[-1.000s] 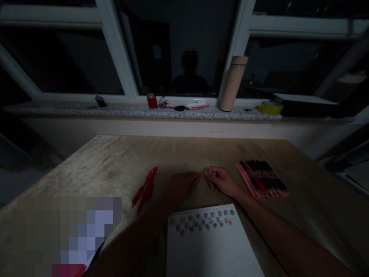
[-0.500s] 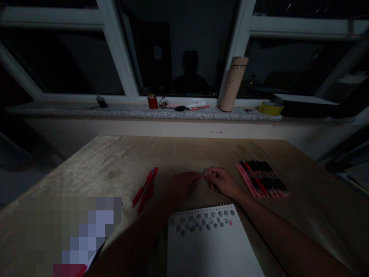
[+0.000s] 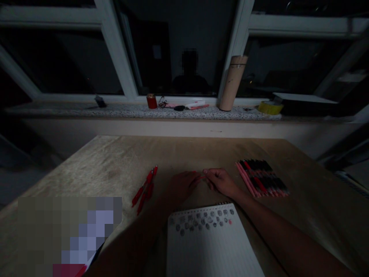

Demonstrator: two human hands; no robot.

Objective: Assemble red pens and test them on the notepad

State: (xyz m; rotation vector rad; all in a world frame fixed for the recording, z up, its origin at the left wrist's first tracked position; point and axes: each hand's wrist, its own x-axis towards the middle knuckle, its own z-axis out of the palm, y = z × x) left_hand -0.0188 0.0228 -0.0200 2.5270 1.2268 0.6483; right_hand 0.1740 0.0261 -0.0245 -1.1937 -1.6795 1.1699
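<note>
Our tabletop [image 3: 190,150], dimly lit
We have a lined spiral notebook [image 3: 213,246] nearest us, loose red pens [image 3: 149,191] left, a tight row of mixed-colour pens [image 3: 263,181] right.

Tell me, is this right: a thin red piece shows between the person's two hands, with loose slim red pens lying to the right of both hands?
The side is wrong: in the head view, the loose slim red pens lie to the left of the left hand and right hand, not to their right. The thin red piece does show between the two hands.
</note>
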